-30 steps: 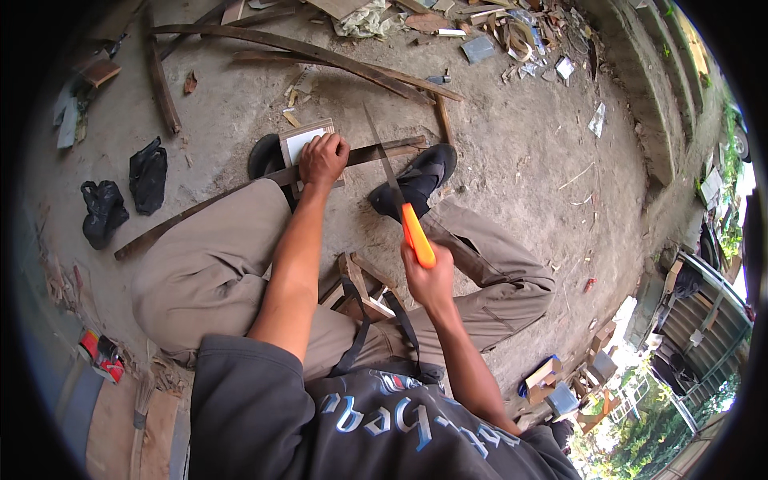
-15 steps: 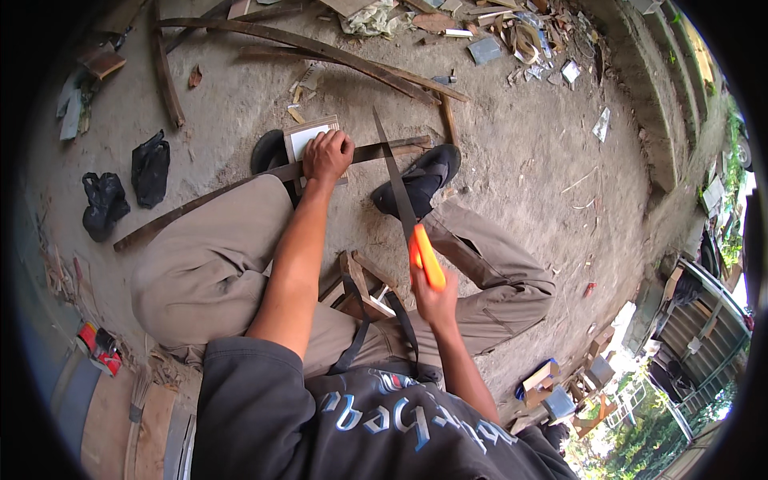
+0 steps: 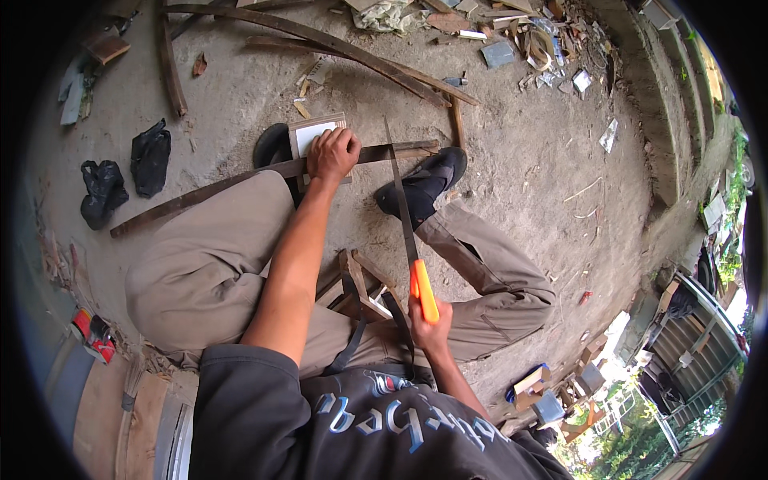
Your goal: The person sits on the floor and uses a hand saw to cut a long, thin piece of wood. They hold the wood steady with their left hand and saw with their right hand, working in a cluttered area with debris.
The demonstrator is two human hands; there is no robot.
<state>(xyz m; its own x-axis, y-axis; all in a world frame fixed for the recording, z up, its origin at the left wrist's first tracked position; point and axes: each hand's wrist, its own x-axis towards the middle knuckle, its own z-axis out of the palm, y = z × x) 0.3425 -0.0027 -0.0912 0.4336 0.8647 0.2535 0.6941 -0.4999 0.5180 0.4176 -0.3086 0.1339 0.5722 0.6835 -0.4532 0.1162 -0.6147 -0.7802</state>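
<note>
A long dark wooden strip (image 3: 204, 194) lies slantwise in front of me, its right end near my right shoe (image 3: 432, 176). My left hand (image 3: 333, 157) is closed over the strip and presses it on a block with a white top (image 3: 309, 138). In my right hand (image 3: 430, 326) is a handsaw (image 3: 405, 210), gripped by its orange handle. The blade crosses the strip to the right of my left hand, and its tip points away from me past the strip. Whether the teeth have cut into the wood is too small to tell.
Between my legs stands a small wooden frame (image 3: 362, 292) with black straps. Several dark planks (image 3: 320, 44) lie at the far side. Two black plastic bags (image 3: 150, 160) sit at the left. Scrap and debris (image 3: 544, 48) cover the far right, beside concrete steps (image 3: 652, 104).
My right hand has drawn the saw back toward my body, so less blade reaches past the strip. The left hand keeps its hold on the strip.
</note>
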